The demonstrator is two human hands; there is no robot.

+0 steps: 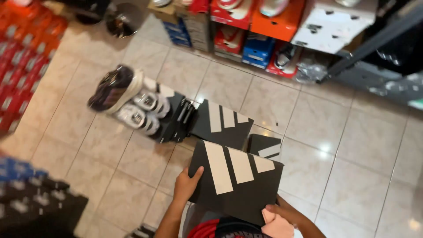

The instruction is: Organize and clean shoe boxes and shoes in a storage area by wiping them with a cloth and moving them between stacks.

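Black shoebox lid point(235, 178) with three white stripes sits low in view, above the floor point(352, 176). Left hand point(186, 185) clamps its left edge, thumb on top. Right hand point(286, 213) curls closed at its near corner. Beyond lie more black boxes point(224, 123) and stacked sneakers point(128, 101).

Bright indoor light, glare spots on floor tiles point(326, 147), heavy motion blur esp. left edge.

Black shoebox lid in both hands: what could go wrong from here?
The black lid is held only at its edges by the left hand and right hand, so it could slip or tilt. The shoes perched on the open box look liable to topple if bumped.
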